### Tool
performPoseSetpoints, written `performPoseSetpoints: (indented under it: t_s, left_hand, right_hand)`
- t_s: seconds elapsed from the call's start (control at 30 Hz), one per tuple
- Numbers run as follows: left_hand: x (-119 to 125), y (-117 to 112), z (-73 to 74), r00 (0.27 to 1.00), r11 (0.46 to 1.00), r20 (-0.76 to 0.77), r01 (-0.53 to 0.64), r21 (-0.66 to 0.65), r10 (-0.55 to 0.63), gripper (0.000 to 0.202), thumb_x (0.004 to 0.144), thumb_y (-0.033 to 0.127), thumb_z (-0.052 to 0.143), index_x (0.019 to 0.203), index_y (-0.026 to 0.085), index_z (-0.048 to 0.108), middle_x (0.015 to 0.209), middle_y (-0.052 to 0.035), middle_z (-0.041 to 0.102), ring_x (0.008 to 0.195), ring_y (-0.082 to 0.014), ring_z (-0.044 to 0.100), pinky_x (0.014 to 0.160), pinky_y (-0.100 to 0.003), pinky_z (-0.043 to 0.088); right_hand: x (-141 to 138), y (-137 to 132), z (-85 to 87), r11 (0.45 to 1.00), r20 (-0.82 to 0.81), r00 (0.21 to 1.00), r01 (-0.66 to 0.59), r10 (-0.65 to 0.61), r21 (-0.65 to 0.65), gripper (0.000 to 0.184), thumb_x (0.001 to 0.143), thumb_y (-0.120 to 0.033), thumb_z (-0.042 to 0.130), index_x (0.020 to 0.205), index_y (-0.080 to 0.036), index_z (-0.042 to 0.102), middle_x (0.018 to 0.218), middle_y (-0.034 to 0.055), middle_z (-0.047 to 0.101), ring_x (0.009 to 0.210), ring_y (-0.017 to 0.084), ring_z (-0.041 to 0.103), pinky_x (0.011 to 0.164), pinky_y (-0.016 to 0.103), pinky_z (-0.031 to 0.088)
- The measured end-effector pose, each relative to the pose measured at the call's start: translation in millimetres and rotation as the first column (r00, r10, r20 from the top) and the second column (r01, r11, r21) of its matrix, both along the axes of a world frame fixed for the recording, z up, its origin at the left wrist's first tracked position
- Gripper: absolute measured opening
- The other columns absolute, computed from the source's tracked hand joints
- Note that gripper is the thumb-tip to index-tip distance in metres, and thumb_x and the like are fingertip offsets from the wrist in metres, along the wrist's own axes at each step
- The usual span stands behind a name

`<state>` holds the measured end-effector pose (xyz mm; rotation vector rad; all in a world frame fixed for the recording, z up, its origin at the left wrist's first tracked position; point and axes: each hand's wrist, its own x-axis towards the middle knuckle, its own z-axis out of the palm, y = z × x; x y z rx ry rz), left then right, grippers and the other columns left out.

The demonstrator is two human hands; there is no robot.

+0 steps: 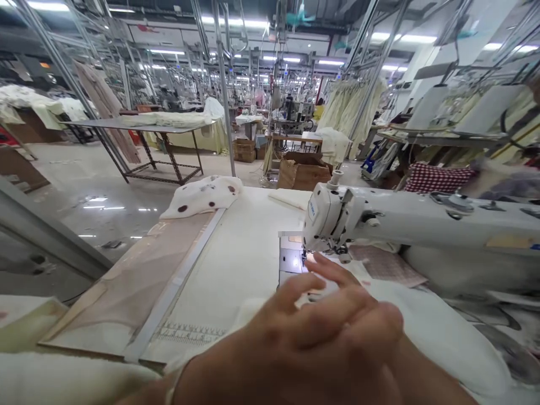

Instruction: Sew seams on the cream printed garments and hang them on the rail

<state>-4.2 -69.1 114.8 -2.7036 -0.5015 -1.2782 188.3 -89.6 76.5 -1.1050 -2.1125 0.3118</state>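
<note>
**Long-armed metal sewing machine [405, 219] on the right side of a flat sewing table [248, 242]**
A spotted cloth piece [202, 197] lay on the table's far end, a straight metal rule [177, 287] ran along its left side, and the hands [324, 320] were in front of the machine's needle; an open cardboard box [304, 174] and a steel-legged table [139, 125] stood behind.
</note>
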Motion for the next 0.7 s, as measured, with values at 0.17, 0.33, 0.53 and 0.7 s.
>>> performPoseSetpoints:
  t_s: [0.17,0.33,0.53,0.7]
  left_hand:
    - [-24,1,23.0,0.959,0.993,0.257,-0.109,-0.044,0.117,0.015,0.081,0.005,0.051,0.082,0.019,0.056,0.096,-0.0017,0.053,0.093,-0.0153,0.048,0.091,-0.035,0.044]
    - [-17,1,23.0,0.973,0.999,0.228,0.044,-0.021,-0.038,0.015,0.08,0.002,0.048,0.08,0.017,0.051,0.087,-0.0004,0.055,0.081,-0.0114,0.052,0.088,-0.03,0.046]
    - [-50,6,38.3,0.945,0.918,0.316,0.052,-0.394,0.082,0.016,0.086,0.006,0.039,0.088,0.02,0.045,0.08,0.001,0.052,0.073,-0.0087,0.054,0.061,-0.017,0.046]
    - [-59,7,46.2,0.999,0.92,-0.01,-0.047,-0.389,0.047,0.012,0.081,0.011,0.053,0.084,0.022,0.054,0.082,0.0024,0.055,0.064,-0.0071,0.054,0.056,-0.016,0.043]
  right_hand:
    - [11,-9,25.6,0.987,-0.193,0.981,-0.023,-0.008,-0.16,0.014,0.084,-0.018,0.054,0.09,-0.028,0.046,0.123,0.0035,0.055,0.121,0.022,0.046,0.098,0.042,0.042]
    - [-14,-9,51.0,0.982,-0.05,0.987,-0.157,0.152,-0.109,0.052,0.079,-0.014,0.057,0.127,-0.027,0.039,0.123,0.0065,0.053,0.116,0.022,0.048,0.095,0.039,0.043]
    - [-1,2,58.5,0.991,-0.089,0.996,-0.041,0.03,-0.131,0.01,0.084,-0.024,0.053,0.075,-0.022,0.056,0.071,-0.0001,0.058,0.066,0.014,0.056,0.056,0.026,0.045]
    - [-2,6,68.2,0.993,-0.199,0.974,0.097,-0.11,-0.071,0.005,0.081,-0.025,0.058,0.077,-0.024,0.06,0.072,-0.0016,0.063,0.063,0.014,0.059,0.053,0.022,0.046]
